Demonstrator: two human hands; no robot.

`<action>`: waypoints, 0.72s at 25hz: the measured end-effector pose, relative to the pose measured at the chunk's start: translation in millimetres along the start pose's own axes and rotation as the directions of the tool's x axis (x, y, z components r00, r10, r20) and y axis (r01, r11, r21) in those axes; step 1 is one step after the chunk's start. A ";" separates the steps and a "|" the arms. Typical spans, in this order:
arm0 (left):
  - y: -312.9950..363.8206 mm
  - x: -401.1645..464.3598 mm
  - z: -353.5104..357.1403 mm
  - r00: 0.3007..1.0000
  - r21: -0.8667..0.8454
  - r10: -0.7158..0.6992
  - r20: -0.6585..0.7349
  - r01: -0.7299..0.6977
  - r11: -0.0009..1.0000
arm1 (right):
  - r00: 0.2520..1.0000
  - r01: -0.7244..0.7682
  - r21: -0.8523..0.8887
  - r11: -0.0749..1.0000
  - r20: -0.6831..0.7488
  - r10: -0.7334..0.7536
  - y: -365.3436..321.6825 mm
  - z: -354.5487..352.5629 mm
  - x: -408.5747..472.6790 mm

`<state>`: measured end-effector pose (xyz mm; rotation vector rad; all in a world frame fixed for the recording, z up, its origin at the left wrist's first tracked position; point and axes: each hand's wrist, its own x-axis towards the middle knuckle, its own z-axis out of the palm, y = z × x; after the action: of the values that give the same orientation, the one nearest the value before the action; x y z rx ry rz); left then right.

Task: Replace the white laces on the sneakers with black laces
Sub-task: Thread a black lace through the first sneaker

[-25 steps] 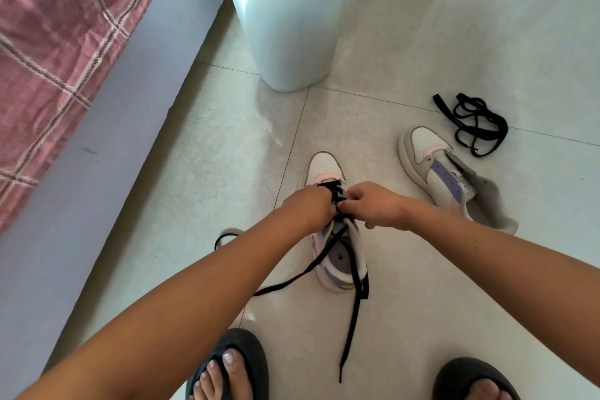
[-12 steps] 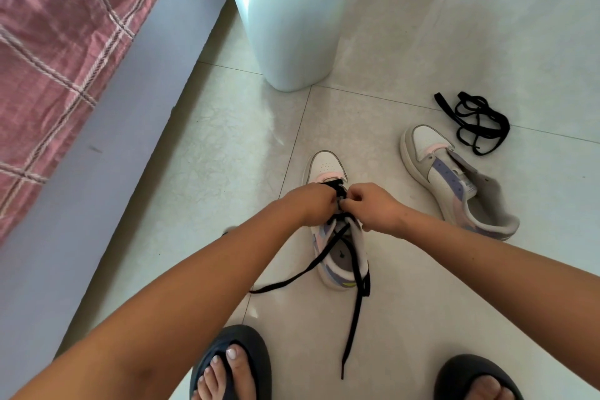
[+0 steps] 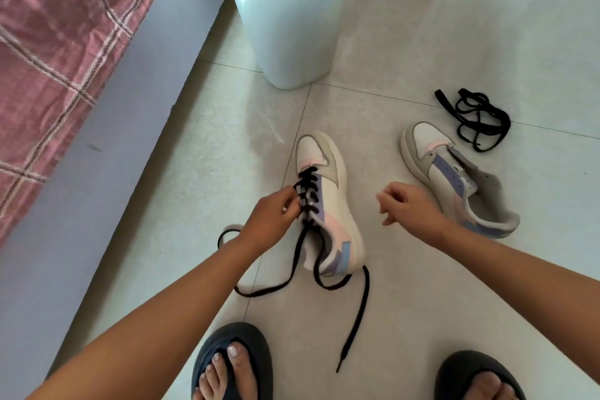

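A white, pink and purple sneaker (image 3: 334, 201) stands on the floor tiles in the middle, toe pointing away. A black lace (image 3: 355, 312) crosses its lower eyelets, and both loose ends trail on the floor toward my feet. My left hand (image 3: 271, 221) pinches the lace at the left side of the eyelets. My right hand (image 3: 407, 209) hovers to the right of this sneaker, fingers loosely curled, holding nothing. A second sneaker (image 3: 454, 178) without laces lies at the right. A bundled black lace (image 3: 477, 118) lies just beyond it.
A white bin (image 3: 289, 29) with a blue liner stands behind the sneakers. A bed with a pink checked cover (image 3: 65, 42) and its grey side panel runs along the left. My feet in dark sandals (image 3: 232, 364) are at the bottom edge.
My right hand has let go of the lace and moved off to the right. The left hand stays at the eyelets. The crossed lacing now shows.
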<state>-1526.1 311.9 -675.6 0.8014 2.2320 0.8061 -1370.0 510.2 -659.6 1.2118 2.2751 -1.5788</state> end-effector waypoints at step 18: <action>49.1 30.2 13.4 0.989 -0.031 -0.050 0.137 0.055 0.998 | 0.952 -0.019 0.025 0.999 0.305 0.010 -50.7 13.6 23.9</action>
<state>-1519.4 368.5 -659.5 0.7550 2.1043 0.7400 -1424.2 504.9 -640.5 0.9117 2.0506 -1.6649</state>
